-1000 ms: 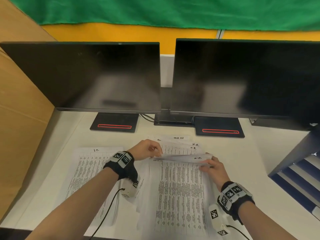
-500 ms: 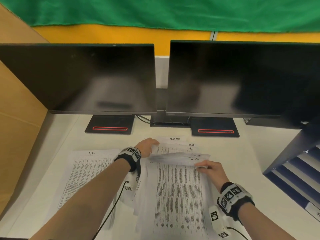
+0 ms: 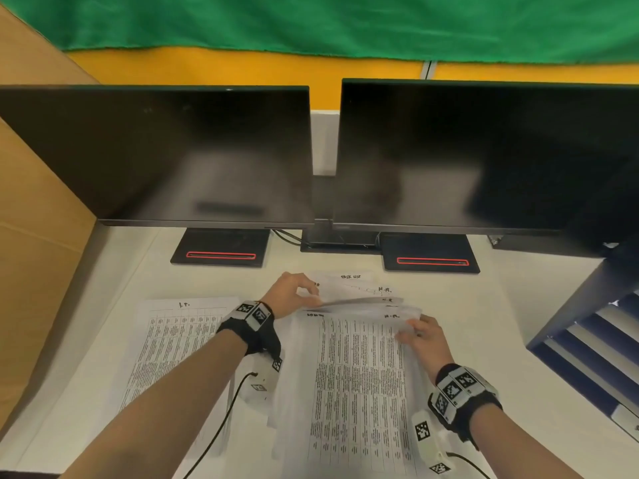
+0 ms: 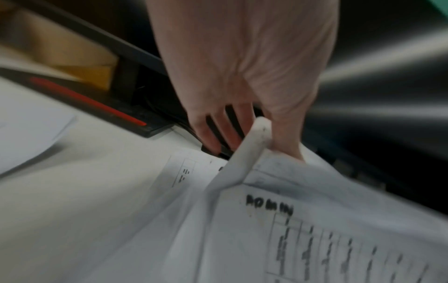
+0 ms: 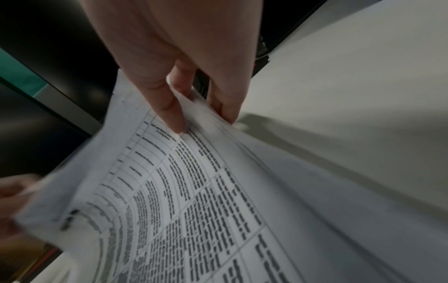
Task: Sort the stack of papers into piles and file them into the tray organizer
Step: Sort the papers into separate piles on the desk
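Note:
A stack of printed table sheets (image 3: pixel 359 392) lies in the middle of the white desk. Its top sheet reads "ADMIN" (image 4: pixel 269 206). My left hand (image 3: pixel 313 295) pinches the raised top-left corner of the upper sheets (image 4: pixel 244 153) between thumb and fingers. At the top-right edge my right hand (image 3: pixel 408 331) pinches a sheet (image 5: pixel 169 191), thumb on top and fingers beneath. The far edges of a few sheets are lifted and fanned between the hands. A pile marked "I.T." (image 3: pixel 173 340) lies to the left. Sheets marked "TASK LIST" and "H.R." (image 3: pixel 352 280) lie behind the stack.
The dark blue tray organizer (image 3: pixel 587 340) stands at the right edge of the desk. Two dark monitors on black bases (image 3: pixel 221 250) (image 3: pixel 432 259) fill the back. A brown board (image 3: pixel 34 254) walls the left side. Cables run from both wrist cameras.
Both hands have stayed at the far edge of the middle stack. The lifted sheet edges have fanned apart a little more, and the right hand has slid slightly left.

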